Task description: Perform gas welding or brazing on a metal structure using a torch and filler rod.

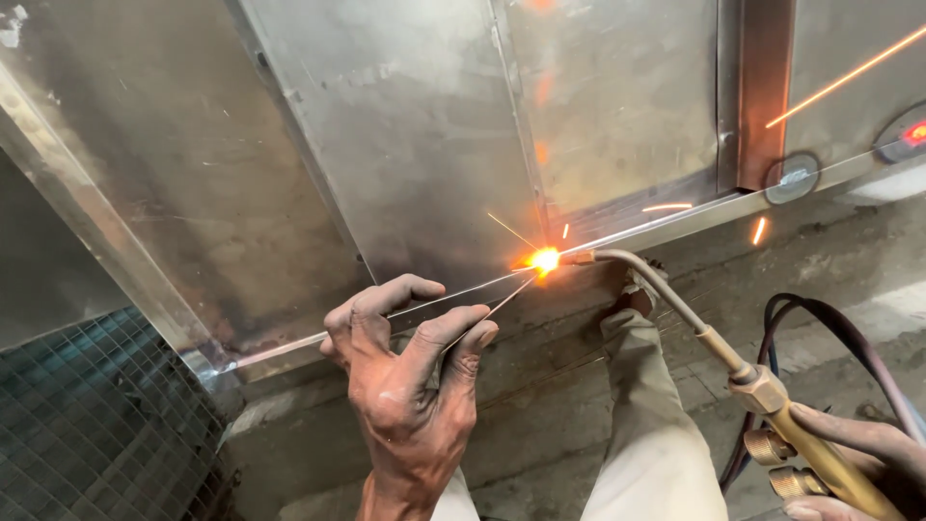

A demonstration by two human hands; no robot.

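Fingers (453,333) of left hand (405,386) pinching thin filler rod (502,304) angled up-right toward flame (545,259), right hand (858,453) gripping brass torch (772,396) pointing up-left at flame, partly cut off at frame edge.

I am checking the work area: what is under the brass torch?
Under the brass torch lie dark hoses and the concrete floor. The right hand grips the handle, hiding its lower end.

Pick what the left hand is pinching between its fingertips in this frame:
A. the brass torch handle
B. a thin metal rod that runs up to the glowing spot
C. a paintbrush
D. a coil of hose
B: the left hand pinches a thin rod whose far end meets the glowing spot on the sheet-metal edge, while the right hand holds the brass torch.
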